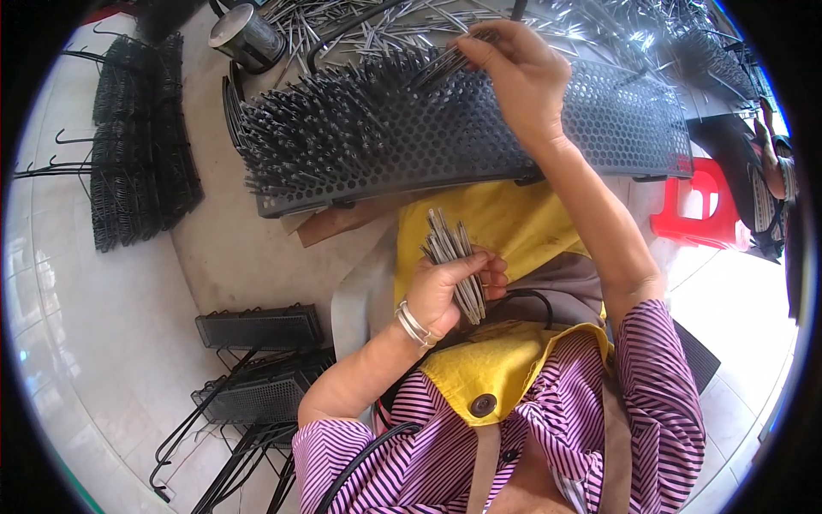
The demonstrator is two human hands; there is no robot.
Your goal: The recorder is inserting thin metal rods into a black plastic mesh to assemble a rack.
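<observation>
My left hand [438,295] is closed around a bundle of slim grey metal rods [447,244], held tilted above my yellow apron [505,218]. Higher up, my right hand [527,77] pinches a few similar metal rods [449,67] over a long black perforated rack [599,120]. The lower ends of these rods come close to the holes; whether any has entered one cannot be made out. Many rods [312,133] stand packed in the rack's left part. The right part shows bare holes.
Loose rods [368,34] lie heaped behind the rack, next to a metal can [248,38]. Black filled racks with hooks [137,146] are at the left; more black racks [257,330] lie at lower left. A red stool [702,206] and another person's hand [771,163] are at right.
</observation>
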